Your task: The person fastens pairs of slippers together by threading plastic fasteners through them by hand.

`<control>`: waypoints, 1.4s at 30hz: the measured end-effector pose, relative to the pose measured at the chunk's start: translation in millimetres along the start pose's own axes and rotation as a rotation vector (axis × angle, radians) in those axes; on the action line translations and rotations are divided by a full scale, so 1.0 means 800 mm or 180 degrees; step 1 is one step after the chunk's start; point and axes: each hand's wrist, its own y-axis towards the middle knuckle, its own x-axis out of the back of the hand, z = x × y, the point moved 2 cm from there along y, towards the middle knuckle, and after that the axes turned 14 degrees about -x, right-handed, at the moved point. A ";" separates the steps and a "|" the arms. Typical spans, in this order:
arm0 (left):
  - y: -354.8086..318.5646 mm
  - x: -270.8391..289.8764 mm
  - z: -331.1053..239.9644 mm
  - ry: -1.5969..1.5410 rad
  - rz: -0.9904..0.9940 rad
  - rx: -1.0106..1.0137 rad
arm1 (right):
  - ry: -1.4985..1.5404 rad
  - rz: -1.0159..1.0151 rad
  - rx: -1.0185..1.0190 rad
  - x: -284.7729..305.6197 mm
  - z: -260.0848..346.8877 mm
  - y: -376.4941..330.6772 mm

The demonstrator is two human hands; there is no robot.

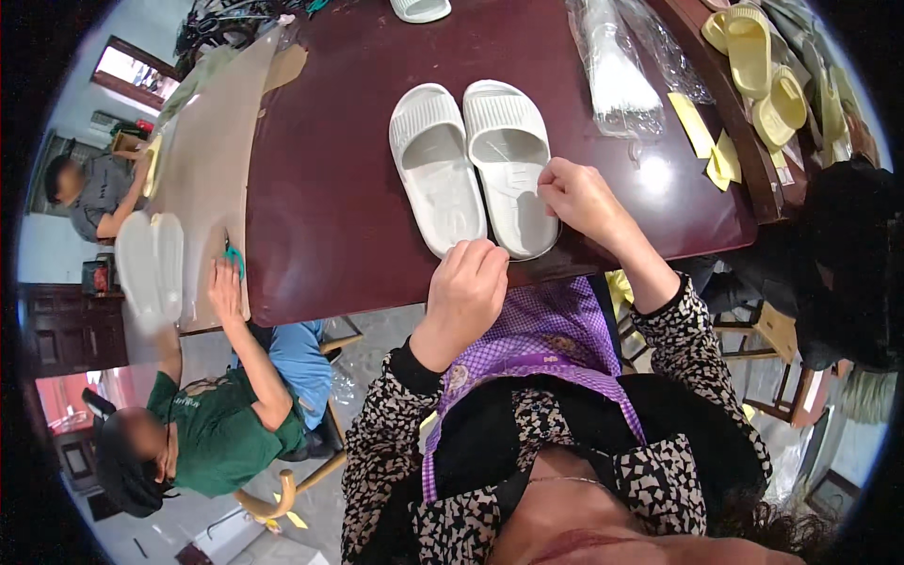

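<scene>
- Dark red and glossy, the table (320, 179) spreads before me in the head view; yellow slippers (750, 52) sit beyond its right edge, and a green-shirted co-worker (221, 438) sits at left.
- Two white slippers (443, 193) lie side by side near my edge, heels toward me.
- Left hand (465, 294): my grip looks pinched on a thin strand (539, 256) by the heels.
- Right hand (582, 200): fingertips bunched at the right slipper's side; what they clasp, I cannot tell.
- Light, even tension should prevent snags, I judge.
</scene>
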 end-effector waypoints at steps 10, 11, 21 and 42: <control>0.004 0.011 0.002 0.0259 0.0121 0.0175 | -0.1445 -0.0585 0.0114 -0.006 0.006 0.015; 0.004 0.007 0.003 0.0279 0.0074 0.0104 | -0.1546 -0.0586 0.0045 -0.005 0.004 0.015; 0.019 -0.014 0.055 0.0411 -0.0056 0.0032 | -0.1396 -0.0722 0.0023 -0.025 0.029 0.030; 0.035 -0.023 0.153 0.0626 -0.0082 -0.0174 | -0.0782 -0.0949 -0.0073 0.010 -0.008 0.177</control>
